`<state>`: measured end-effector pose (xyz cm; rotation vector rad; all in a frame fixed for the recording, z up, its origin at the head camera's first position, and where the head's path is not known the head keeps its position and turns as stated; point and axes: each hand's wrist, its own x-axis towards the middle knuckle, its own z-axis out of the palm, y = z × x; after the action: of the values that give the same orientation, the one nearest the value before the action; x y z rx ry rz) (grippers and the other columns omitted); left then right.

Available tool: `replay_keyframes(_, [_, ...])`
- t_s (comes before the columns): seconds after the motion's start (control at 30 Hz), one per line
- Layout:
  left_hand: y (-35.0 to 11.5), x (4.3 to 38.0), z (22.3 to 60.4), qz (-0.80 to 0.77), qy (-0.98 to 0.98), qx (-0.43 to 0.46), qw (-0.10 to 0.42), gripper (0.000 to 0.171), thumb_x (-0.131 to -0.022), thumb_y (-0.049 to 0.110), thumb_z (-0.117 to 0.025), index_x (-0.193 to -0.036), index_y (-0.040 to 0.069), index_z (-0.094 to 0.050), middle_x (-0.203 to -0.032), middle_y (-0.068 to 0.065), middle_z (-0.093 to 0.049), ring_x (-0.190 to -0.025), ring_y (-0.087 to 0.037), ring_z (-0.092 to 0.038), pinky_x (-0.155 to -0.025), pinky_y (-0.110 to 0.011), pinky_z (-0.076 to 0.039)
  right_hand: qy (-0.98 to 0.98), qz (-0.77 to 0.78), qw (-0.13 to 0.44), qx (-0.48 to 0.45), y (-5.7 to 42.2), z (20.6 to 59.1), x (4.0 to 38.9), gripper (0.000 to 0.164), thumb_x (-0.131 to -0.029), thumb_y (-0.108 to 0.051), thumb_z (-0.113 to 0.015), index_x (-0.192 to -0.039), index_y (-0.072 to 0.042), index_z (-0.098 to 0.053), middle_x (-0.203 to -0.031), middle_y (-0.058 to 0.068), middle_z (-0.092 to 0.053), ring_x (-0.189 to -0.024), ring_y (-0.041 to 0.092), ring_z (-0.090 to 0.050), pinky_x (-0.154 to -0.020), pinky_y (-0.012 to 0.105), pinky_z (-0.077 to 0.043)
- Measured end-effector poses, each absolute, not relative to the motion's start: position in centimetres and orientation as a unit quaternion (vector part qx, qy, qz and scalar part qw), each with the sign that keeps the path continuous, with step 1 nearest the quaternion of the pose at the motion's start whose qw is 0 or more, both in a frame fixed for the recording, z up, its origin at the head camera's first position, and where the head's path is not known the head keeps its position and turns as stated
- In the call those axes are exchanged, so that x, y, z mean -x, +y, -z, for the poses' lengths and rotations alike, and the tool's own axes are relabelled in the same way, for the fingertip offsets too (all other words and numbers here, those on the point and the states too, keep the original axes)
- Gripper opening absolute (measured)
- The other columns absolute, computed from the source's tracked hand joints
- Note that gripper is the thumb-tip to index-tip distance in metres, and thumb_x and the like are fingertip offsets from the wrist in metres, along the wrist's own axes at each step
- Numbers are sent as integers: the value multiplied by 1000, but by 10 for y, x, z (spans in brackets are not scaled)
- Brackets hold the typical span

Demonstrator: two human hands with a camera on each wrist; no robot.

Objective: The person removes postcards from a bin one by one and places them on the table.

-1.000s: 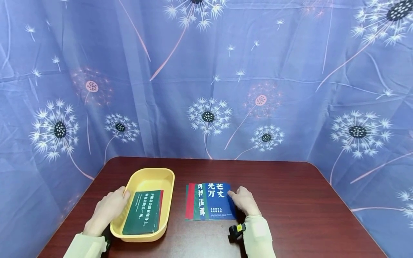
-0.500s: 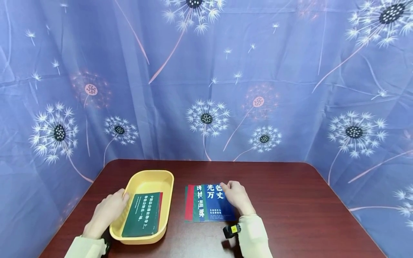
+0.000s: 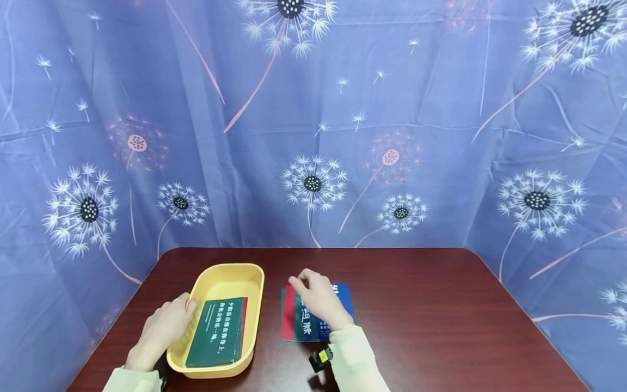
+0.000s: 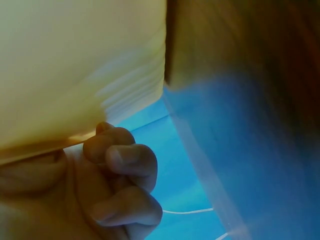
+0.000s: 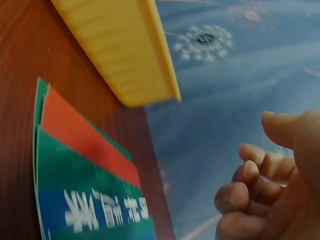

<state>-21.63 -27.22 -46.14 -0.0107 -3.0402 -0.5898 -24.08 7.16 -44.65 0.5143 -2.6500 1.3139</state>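
Right wrist view has loosely curled fingers (image 5: 232, 197) at the lower right of the frame, the thumb apart from them and nothing between. They belong to the right hand (image 3: 318, 296), which in the head view hangs below and right of centre, over a fanned stack of printed booklets (image 3: 288, 316) and hiding part of it. At the lower left of the head view, the left hand (image 3: 164, 329) grips the left rim of a yellow tray (image 3: 230, 279), thumb on the inner side; the left wrist view is dim and blurred, so how far the other fingers wrap under the rim is hard to tell. The stack lies at the lower middle, showing strips of green, red and green, with blue at its right and white characters across it. Left of it and apart stands the tray, and in the tray's lower part a dark green booklet (image 3: 215, 332) rests over a red one whose edge shows at the right. Pale sleeves (image 3: 360, 356) cover both arms. Dark red-brown table (image 3: 431, 310) spans the bottom of the frame, and a blue curtain (image 3: 441, 136) with white and pink dandelions fills everything above.
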Motion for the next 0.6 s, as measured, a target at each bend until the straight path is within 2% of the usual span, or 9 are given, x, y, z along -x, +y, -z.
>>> replay_keyframes(0.1, [-273, 216, 461, 191, -981, 4, 21, 29, -102, 28, -38, -97, 7, -57, -82, -16, -60, -73, -36, -61, -57, -53, -43, -871, -427, 101, -222, 51, 442, 243, 21, -100, -31, -56, -86, -16, -59, -64, -6, -50, -56, 8, -47, -59, 26, -43])
replay_keyframes(0.23, [-275, 217, 459, 191, -981, -2, 19, 31, -103, 29, -36, -97, 7, -56, -81, -16, -60, -72, -35, -61, -56, -53, -43, -861, -379, 155, -302, 20, 437, 244, 14, -99, -26, -57, -91, -16, -62, -83, -8, -57, -76, 5, -53, -72, 21, -45])
replay_keyframes(0.37, [-277, 216, 458, 189, -982, -2, 18, 31, -103, 29, -35, -97, 7, -56, -82, -17, -60, -73, -36, -61, -57, -53, -43, -870, -301, 147, -363, -4, 436, 240, 16, -100, -30, -55, -98, -17, -63, -95, -8, -59, -88, 4, -55, -81, 17, -44])
replay_keyframes(0.5, [-274, 217, 460, 194, -981, 3, 20, 29, -102, 27, -37, -97, 6, -56, -82, -17, -60, -73, -36, -61, -57, -53, -43, -884, -218, 115, -397, -20, 438, 238, 19, -101, -34, -52, -98, -19, -63, -92, -10, -58, -87, 2, -54, -81, 15, -42])
replay_keyframes(0.6, [-272, 217, 462, 199, -980, 3, 20, 29, -102, 27, -37, -98, 6, -56, -81, -17, -60, -73, -36, -61, -58, -53, -43, -890, -168, 101, -411, -31, 442, 239, 23, -101, -37, -51, -91, -20, -63, -80, -13, -55, -75, 0, -51, -73, 15, -42])
